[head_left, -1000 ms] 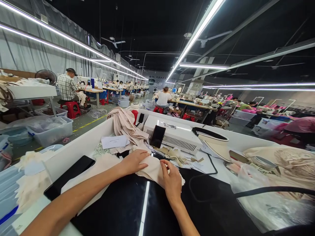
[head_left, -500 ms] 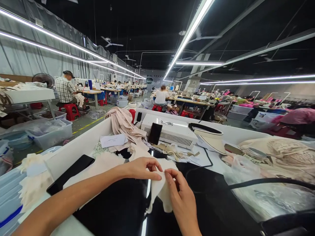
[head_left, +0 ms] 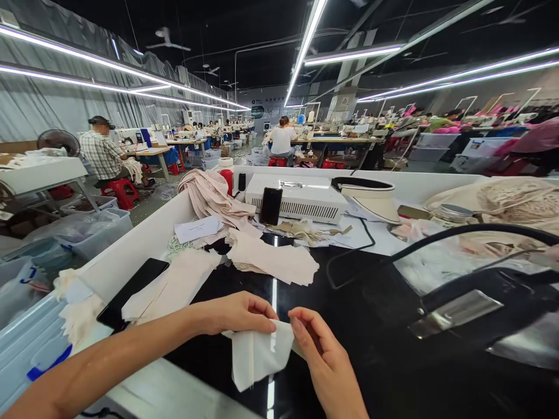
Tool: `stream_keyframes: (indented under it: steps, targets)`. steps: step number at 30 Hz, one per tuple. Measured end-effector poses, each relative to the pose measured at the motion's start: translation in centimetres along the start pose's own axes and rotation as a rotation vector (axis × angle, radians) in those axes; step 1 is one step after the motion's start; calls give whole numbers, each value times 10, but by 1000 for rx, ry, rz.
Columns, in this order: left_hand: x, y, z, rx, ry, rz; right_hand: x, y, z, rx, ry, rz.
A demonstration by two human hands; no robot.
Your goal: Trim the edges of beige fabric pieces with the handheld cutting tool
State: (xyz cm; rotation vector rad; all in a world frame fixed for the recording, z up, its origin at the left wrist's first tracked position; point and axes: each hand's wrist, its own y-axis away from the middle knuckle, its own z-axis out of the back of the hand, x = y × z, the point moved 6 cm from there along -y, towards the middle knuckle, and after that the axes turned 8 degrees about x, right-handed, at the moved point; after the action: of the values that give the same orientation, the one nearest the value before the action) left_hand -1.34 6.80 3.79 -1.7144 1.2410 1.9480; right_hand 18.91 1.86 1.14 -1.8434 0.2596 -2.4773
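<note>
A small white fabric piece (head_left: 261,355) with a pale strip or crease down it hangs over the glossy black worktop (head_left: 209,372). My left hand (head_left: 244,313) pinches its top edge between thumb and fingers. At the cloth's right corner, my right hand (head_left: 325,349) is closed, thumb against fingertips; the edge in its grip is partly hidden. Beyond my hands lies a stack of pale pink fabric pieces (head_left: 275,259). Another stack of cream cut pieces (head_left: 174,285) rests left of it, behind my left forearm.
A black iron-like tool (head_left: 476,314) with a thick cable stands at right. Behind are a white vented box (head_left: 301,195), an upright phone (head_left: 271,206), a sun visor (head_left: 369,195) and draped pink fabric (head_left: 209,195). A dark tablet-like slab (head_left: 131,294) lies at left. Co-workers sit farther off.
The fabric piece has come nearer and lower, and its hanging flaps now show as one broader panel. My hands moved down with it, uncovering the pink stack. The camera view has shifted.
</note>
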Motion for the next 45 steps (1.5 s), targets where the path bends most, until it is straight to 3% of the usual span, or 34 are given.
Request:
stream_keyframes:
  steps: [4,12,20,24,29,35,39,45]
  targets:
    - [6,3,-7,-48,49,10,-2,13,-12,72,-196,-136]
    - [13,6,-12,-104,78,40,-12,19,-18,100,-268,-188]
    - [19,3,-12,-155,106,45,-24,20,-22,99,-328,-193]
    - [21,1,-12,-156,110,35,-28,17,-27,169,-340,-182]
    - [25,1,-11,-143,107,31,-29,18,-27,110,-351,-190]
    - [19,5,-12,-134,106,36,-38,12,-25,244,-309,-204]
    - [15,8,-14,-141,112,58,-39,13,-20,208,-258,-196]
    - [13,12,-17,-163,105,48,-22,28,-23,128,-318,-186]
